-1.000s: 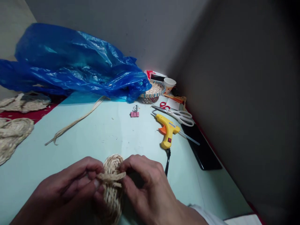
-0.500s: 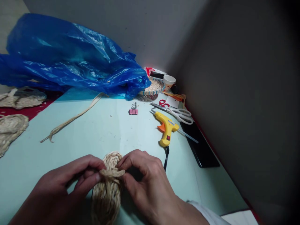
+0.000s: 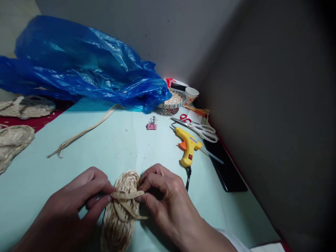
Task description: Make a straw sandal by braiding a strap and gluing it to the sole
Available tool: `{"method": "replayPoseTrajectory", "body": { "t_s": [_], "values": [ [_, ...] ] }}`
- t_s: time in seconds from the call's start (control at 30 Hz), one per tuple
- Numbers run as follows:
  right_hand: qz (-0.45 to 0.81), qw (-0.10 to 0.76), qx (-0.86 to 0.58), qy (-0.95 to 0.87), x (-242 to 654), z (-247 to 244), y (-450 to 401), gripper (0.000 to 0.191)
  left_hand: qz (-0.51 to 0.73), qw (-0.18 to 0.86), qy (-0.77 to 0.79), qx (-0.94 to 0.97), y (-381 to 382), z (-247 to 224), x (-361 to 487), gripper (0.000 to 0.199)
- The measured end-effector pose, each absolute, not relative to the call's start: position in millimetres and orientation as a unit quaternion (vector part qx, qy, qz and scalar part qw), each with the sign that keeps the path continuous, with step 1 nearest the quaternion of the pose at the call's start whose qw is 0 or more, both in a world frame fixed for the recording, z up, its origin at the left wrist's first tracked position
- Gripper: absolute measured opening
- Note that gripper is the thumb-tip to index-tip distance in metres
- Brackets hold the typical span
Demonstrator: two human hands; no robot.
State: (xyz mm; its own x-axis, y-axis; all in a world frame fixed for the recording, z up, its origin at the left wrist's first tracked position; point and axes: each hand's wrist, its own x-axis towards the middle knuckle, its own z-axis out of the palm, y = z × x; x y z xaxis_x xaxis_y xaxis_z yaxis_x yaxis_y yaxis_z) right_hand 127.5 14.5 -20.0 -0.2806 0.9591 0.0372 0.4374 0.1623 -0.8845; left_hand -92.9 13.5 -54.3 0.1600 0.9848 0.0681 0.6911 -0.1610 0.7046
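Note:
A woven straw sole (image 3: 118,229), an oval of coiled braid, lies in front of me at the lower middle. Across its upper part runs a flat straw strip (image 3: 128,194), with a loose end slanting down to the right. My left hand (image 3: 78,199) pinches the strip at the sole's left edge, thumb against fingers. At the opposite edge my right hand (image 3: 165,196) pinches the strip's other end between thumb and fingers. The underside of the sole is hidden.
A yellow glue gun (image 3: 188,147), white-handled scissors (image 3: 204,131) and a black phone (image 3: 231,175) lie to the right. Ahead are a pink binder clip (image 3: 151,126) and a blue plastic bag (image 3: 86,66). Leftward lie a long straw strand (image 3: 86,131) and more woven pieces (image 3: 15,143).
A loose strip end now shows below the crossing strip, pointing right. My left-hand fingers have bunched closer at the left edge. The whole view has shifted slightly.

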Motion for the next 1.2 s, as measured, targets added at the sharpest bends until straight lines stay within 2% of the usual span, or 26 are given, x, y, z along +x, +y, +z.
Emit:
{"method": "replayPoseTrajectory", "body": {
  "t_s": [0.33,0.8,1.03,1.2],
  "values": [
    [0.4,0.362,-0.488,-0.686,127,-26,11,0.011,0.276,0.257,0.639,0.67,17,-39,-83,0.024],
    [0.426,0.351,-0.447,-0.704,133,-26,15,0.02,0.274,0.284,0.635,0.663,22,-30,-79,0.022],
    [0.428,0.341,-0.43,-0.718,138,-29,16,0.015,0.252,0.292,0.623,0.681,22,-27,-78,0.026],
    [0.417,0.35,-0.43,-0.72,136,-27,18,0.022,0.247,0.287,0.61,0.696,24,-34,-83,0.028]
  ]
}}
